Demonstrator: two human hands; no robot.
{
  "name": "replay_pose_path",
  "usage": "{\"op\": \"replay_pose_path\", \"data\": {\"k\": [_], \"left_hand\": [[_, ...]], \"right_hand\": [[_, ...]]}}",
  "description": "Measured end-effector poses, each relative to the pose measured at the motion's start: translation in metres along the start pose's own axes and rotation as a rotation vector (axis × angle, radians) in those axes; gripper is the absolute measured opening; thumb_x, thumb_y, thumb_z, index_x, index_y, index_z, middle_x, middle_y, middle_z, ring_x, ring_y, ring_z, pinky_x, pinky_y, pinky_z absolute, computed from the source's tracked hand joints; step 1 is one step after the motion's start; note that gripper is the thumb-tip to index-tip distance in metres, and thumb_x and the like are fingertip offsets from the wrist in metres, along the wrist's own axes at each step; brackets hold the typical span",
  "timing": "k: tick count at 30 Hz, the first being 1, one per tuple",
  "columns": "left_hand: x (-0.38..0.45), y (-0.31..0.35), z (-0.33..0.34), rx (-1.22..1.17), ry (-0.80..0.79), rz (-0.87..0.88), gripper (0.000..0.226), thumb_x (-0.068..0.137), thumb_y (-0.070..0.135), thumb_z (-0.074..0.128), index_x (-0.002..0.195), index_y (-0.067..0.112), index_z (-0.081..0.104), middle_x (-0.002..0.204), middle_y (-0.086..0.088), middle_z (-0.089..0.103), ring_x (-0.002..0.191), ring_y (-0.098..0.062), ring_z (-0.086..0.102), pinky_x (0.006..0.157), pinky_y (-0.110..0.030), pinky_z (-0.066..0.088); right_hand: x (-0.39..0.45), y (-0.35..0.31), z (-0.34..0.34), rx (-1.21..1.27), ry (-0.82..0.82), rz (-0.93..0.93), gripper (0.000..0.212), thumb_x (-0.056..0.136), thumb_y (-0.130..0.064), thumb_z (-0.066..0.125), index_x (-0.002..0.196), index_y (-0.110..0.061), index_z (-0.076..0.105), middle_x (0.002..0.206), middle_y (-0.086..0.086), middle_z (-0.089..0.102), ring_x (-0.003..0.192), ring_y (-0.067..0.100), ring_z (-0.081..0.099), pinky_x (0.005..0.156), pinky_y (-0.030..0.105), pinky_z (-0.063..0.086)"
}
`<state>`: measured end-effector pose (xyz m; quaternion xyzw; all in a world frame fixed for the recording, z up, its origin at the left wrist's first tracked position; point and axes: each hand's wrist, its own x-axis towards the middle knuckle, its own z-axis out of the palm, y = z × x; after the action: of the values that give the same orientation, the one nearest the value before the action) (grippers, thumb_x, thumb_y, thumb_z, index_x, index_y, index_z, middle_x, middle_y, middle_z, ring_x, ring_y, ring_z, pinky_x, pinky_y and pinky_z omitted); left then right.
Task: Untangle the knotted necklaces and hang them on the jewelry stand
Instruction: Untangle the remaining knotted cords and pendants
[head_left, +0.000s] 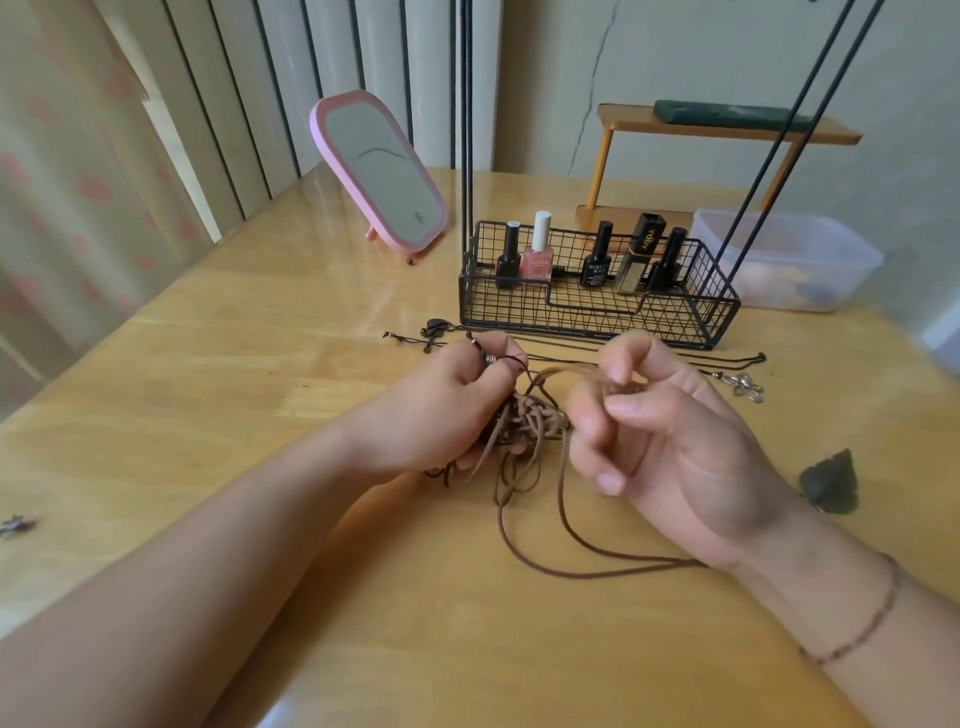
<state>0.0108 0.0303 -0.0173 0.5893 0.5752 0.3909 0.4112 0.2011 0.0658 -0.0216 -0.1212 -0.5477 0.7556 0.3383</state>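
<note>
A knotted bundle of brown cord necklaces (530, 421) hangs between my two hands above the wooden table (260, 364). My left hand (457, 400) grips the left side of the tangle, with a dark beaded cord running over its fingers. My right hand (670, 436) pinches a brown strand at the top right of the knot. Long brown loops (571, 564) trail down onto the table. The black wire jewelry stand (597, 306) rises just behind my hands, its thin black poles (466, 130) running out of the top of the view.
Several nail polish bottles (537, 254) stand in the stand's wire basket. More thin necklaces (675, 358) lie in front of it, one with a silver pendant (745, 387). A pink mirror (379, 171), orange shelf (727, 127), plastic box (789, 260) and dark pendant (831, 483) are nearby.
</note>
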Motion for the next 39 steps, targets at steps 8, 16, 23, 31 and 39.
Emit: {"op": "replay_pose_path", "data": {"k": [8,16,23,31,39], "left_hand": [[0.000,0.002,-0.002,0.025,0.030,-0.036,0.018,0.108,0.025,0.035,0.099,0.016,0.048,0.065,-0.011,0.045,0.042,-0.013,0.050,0.045,-0.026,0.040],[0.005,-0.005,-0.004,-0.004,0.050,-0.075,0.021,0.107,0.029,0.037,0.097,0.017,0.051,0.082,-0.014,0.051,0.059,-0.029,0.054,0.051,-0.033,0.044],[0.002,-0.002,-0.005,-0.029,0.025,-0.090,0.024,0.107,0.029,0.038,0.101,0.010,0.051,0.101,-0.025,0.068,0.042,-0.016,0.043,0.041,-0.023,0.034],[-0.002,0.005,-0.005,-0.122,-0.012,-0.008,0.021,0.106,0.019,0.039,0.097,0.007,0.055,0.091,0.001,0.071,0.045,-0.013,0.044,0.039,-0.020,0.036],[0.001,0.002,-0.009,-0.153,0.036,-0.044,0.016,0.106,0.023,0.041,0.099,0.014,0.051,0.091,-0.004,0.072,0.042,-0.009,0.044,0.036,-0.018,0.033]], "right_hand": [[-0.006,-0.020,-0.013,-0.256,0.034,-0.341,0.031,0.060,-0.027,0.078,0.091,-0.024,0.073,0.061,-0.009,0.058,0.060,0.035,0.028,0.061,0.047,0.019],[-0.005,-0.023,-0.011,0.041,-0.023,-0.239,0.039,0.065,-0.025,0.081,0.101,-0.013,0.072,0.047,0.000,0.046,0.044,0.013,0.038,0.057,0.028,0.041],[-0.008,-0.035,-0.011,-0.096,-0.049,0.022,0.058,0.078,-0.032,0.080,0.130,-0.017,0.061,0.056,0.001,0.047,0.043,0.010,0.028,0.042,0.025,0.018],[-0.003,-0.024,-0.012,-1.043,0.194,0.029,0.029,0.087,-0.046,0.058,0.076,-0.025,0.075,0.046,-0.010,0.048,0.044,0.005,0.038,0.050,0.022,0.032],[-0.004,-0.022,-0.017,-0.304,0.019,-0.131,0.038,0.100,-0.039,0.047,0.075,-0.013,0.058,0.057,-0.005,0.042,0.056,0.019,0.040,0.063,0.032,0.043]]}}
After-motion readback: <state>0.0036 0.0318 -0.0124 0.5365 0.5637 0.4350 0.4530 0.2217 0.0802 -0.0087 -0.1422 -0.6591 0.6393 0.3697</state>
